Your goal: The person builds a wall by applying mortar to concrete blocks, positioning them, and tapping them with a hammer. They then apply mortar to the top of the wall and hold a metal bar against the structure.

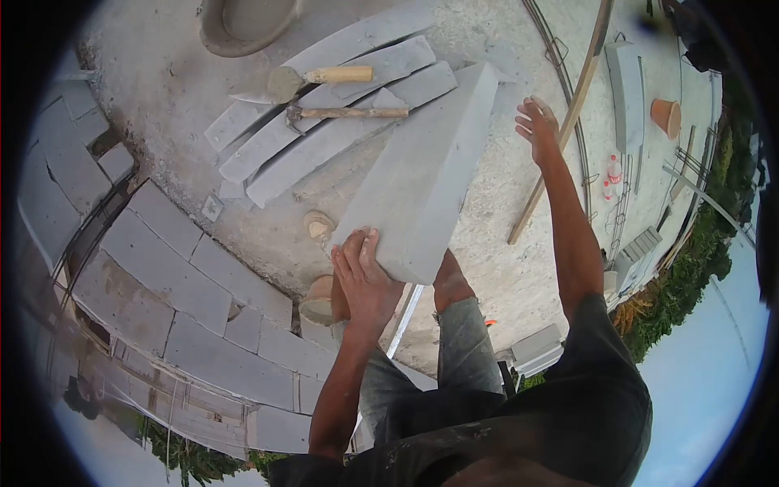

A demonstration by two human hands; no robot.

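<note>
A long pale grey concrete block [414,170] lies lengthwise in front of my legs. My left hand [361,268] grips its near left end, fingers bent over the top edge. My right hand [537,130] is off to the right of the block's far end, fingers apart and holding nothing. Left of the block, a trowel [312,79] with a wooden handle and a hammer [349,114] lie across several narrower block strips [341,134]. The underside of the large block is hidden.
A block wall [182,280] runs along my left. A round basin [247,24] sits at the far left, a bucket [318,300] beside my leg. On the right are a wooden plank [564,134], bent rebar [580,162], bottles [614,169], another block [626,97] and an orange bucket [665,118].
</note>
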